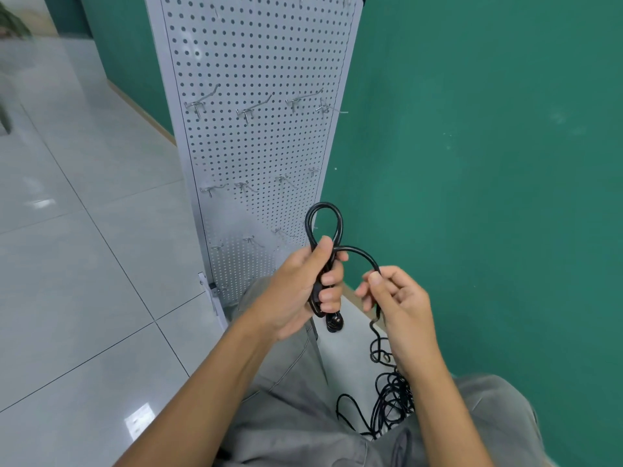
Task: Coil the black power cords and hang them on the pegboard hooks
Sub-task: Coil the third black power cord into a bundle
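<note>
My left hand grips a black power cord folded into a loop that stands up above the fist. The cord's plug hangs just below that hand. From the fist the cord arcs right to my right hand, which pinches it between thumb and fingers. Below the right hand the cord drops to a tangled pile of black cords on the floor. A white pegboard stands upright in front of me, with rows of bare metal hooks.
A green wall runs along the right, close beside the pegboard. Pale glossy floor tiles spread to the left. My grey trouser legs fill the bottom of the view. The pegboard's foot bracket sits on the floor.
</note>
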The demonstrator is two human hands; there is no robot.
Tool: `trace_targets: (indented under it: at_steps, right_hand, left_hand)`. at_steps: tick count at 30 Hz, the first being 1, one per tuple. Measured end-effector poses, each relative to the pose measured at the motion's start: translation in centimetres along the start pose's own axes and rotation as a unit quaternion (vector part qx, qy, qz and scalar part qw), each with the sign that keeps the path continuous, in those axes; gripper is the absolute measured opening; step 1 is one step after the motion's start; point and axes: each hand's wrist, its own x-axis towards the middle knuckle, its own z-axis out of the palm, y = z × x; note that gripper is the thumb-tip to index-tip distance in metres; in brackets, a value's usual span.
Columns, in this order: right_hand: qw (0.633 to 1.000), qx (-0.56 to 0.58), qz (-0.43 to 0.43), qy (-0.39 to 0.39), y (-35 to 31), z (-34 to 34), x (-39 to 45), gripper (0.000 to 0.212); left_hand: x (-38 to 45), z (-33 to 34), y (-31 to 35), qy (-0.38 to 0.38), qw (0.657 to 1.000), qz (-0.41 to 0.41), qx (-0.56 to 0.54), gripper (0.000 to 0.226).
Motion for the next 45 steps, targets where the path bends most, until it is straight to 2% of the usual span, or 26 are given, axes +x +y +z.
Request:
trace_targets:
  at_steps: [5, 7, 9, 13, 19, 24, 27, 29, 32, 35, 37, 39, 42, 45]
  right_hand:
    - [0.983, 0.167, 0.034, 0.068, -1.4, 0.8, -0.2, 0.024]
    - [0.979, 0.184, 0.045, 0.073, -2.0, 1.0, -0.2, 0.027]
    - [0.982, 0.165, 0.052, 0.074, -2.6, 1.3, -0.3, 0.017]
    - [0.98, 0.142, 0.06, 0.127, -3.1, 1.8, -0.5, 0.013]
    - [0.977, 0.087, 0.061, 0.183, -2.9, 2.2, -0.6, 0.011]
    - [0.982, 0.013, 0.063, 0.18, -2.1, 1.5, 0.1, 0.01]
    - [0.984, -0.005, 0.063, 0.169, -1.4, 0.6, 0.4, 0.004]
    - [0.986, -0.006, 0.059, 0.153, -1.3, 0.4, 0.4, 0.006]
    - [0.988, 0.023, 0.094, 0.118, -1.3, 0.6, 0.3, 0.015]
    - [0.994, 0.046, 0.093, 0.03, -0.7, 0.8, 0.3, 0.036]
    - [0.994, 0.054, 0.093, -0.016, 0.4, 0.9, 0.3, 0.051]
    - [0.992, 0.024, 0.113, -0.046, 1.9, 0.8, 0.4, 0.063]
    - [0.973, -0.072, 0.147, -0.16, 3.9, 0.8, -0.2, 0.077]
    - [0.952, -0.133, 0.167, -0.22, 4.7, 1.0, -0.6, 0.074]
  left_hand:
    - [0.3, 0.5, -1.4, 0.039, 0.994, 0.022, 0.104, 0.052]
    - [0.4, 0.6, -2.1, 0.053, 0.986, 0.031, 0.152, 0.052]
    - [0.6, 0.9, -2.9, 0.067, 0.981, 0.035, 0.181, 0.046]
    - [0.6, 1.1, -3.9, 0.054, 0.98, 0.036, 0.188, 0.025]
    - [0.7, 0.6, -4.5, -0.003, 0.984, -0.001, 0.179, 0.034]
    - [0.7, 0.2, -5.1, -0.045, 0.987, -0.057, 0.143, 0.025]
    - [0.7, 0.0, -5.6, -0.043, 0.975, -0.034, 0.217, 0.026]
    - [0.6, -0.1, -5.9, -0.025, 0.969, -0.026, 0.243, 0.03]
    - [0.5, -0.1, -5.8, -0.036, 0.979, -0.031, 0.196, 0.025]
    - [0.4, 0.3, -5.3, -0.043, 0.987, -0.017, 0.155, 0.025]
    - [0.3, 0.7, -4.5, -0.021, 0.995, 0.0, 0.095, 0.026]
    - [0.3, 0.6, -3.2, 0.007, 1.0, 0.019, 0.012, 0.03]
    - [0.5, -0.3, -0.9, 0.055, 0.996, 0.059, -0.046, 0.033]
    - [0.7, -1.5, 0.6, 0.12, 0.986, 0.093, -0.062, 0.034]
